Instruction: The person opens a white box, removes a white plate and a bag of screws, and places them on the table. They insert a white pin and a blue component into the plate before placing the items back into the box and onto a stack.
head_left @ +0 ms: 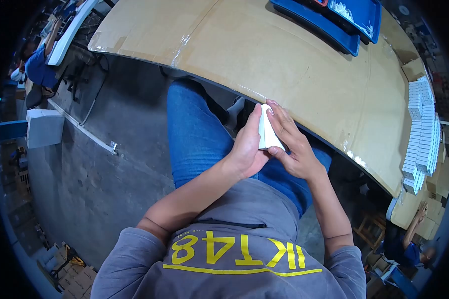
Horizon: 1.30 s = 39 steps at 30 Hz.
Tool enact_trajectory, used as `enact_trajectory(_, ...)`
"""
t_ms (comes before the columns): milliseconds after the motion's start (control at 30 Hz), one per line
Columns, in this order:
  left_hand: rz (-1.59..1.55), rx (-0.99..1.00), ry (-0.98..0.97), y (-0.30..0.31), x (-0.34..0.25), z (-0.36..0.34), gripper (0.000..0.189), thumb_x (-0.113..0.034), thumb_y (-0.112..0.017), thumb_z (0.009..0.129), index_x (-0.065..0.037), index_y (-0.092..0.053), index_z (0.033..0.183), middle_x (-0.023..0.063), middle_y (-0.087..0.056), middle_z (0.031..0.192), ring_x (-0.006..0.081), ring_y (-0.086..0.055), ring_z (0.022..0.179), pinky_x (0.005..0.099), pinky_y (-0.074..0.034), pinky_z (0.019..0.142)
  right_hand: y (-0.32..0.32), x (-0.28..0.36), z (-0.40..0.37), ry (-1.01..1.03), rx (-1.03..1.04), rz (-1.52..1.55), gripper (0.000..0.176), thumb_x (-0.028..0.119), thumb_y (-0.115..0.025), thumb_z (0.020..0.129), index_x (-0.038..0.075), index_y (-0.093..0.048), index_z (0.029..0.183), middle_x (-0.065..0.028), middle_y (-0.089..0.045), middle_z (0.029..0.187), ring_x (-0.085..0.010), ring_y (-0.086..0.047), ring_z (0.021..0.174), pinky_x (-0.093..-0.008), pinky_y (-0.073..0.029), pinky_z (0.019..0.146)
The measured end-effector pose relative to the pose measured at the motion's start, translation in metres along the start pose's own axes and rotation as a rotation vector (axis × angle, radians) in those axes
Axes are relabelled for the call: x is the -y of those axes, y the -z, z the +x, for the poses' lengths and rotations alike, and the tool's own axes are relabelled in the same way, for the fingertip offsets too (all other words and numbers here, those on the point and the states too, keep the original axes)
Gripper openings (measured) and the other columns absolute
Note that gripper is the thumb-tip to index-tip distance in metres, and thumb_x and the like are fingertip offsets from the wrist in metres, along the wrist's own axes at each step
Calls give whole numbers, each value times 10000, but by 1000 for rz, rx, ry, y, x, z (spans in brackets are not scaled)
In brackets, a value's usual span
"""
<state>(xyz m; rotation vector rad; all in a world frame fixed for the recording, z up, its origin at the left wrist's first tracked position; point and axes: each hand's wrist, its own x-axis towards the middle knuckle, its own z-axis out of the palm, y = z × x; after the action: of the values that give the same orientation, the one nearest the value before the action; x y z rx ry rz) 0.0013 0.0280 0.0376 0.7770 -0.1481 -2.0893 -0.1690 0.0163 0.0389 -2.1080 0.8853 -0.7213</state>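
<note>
Between my two hands, over my lap and close to the table's front edge, is a small white folded piece (267, 130), perhaps paper or card. My left hand (248, 144) presses against one side of it with the palm turned inward. On the other side, my right hand (290, 139) lies with its fingers along the piece and its thumb near the lower end. Part of the white piece is hidden by the fingers.
The brown-covered table (224, 55) spans the front. Blue trays (329, 25) with small white parts stand at its far side. Stacked white boxes (419, 134) line the right end. Other people sit at far left and lower right. A grey box (45, 128) is at left.
</note>
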Motion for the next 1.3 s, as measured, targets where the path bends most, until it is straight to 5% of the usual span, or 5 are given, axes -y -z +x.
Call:
enact_trajectory(367,262,121,-40,-21,-11,-16,465,-320,-595,1080,-87,-478,1465,50,-606,1317,143,-610,1211,335,-527,978,2,0,-11,68,-108,-13,695,477,-439,1090,57,-349,1637,-219,-187,1735,-414,-166,1608,-583,-163,1267)
enact_trajectory(533,400,194,-95,-11,-9,-5,529,-275,-611,1077,-41,-431,1516,58,-586,1359,126,-591,1227,306,-512,993,-6,-5,-14,95,-340,-30,535,170,-609,1057,20,-482,1555,-229,-478,1596,-409,-390,1526,-505,-285,1244)
enact_trajectory(667,532,229,-253,-27,-21,-9,595,-206,-649,1063,-2,-395,1560,78,-607,1322,112,-584,1198,279,-497,982,-6,13,-1,-62,-766,377,621,9,-751,943,-68,-492,1502,-284,-486,1563,-313,-515,1433,-440,-416,1182)
enact_trajectory(1033,784,323,-429,-28,-22,-16,422,-131,-687,1038,-18,-600,1435,-8,-684,1026,22,-583,876,186,-471,757,13,-5,-31,-311,-526,947,514,23,-884,821,-55,-648,1271,-93,-737,1149,-137,-711,1021,-260,-595,867)
enact_trajectory(1300,651,270,-384,-20,-28,-15,436,-100,-691,1027,31,-581,1429,32,-673,1189,115,-627,1108,273,-504,981,13,16,-13,-281,-648,1002,450,55,-835,886,-62,-642,1274,-130,-715,1198,-168,-683,1119,-296,-560,977)
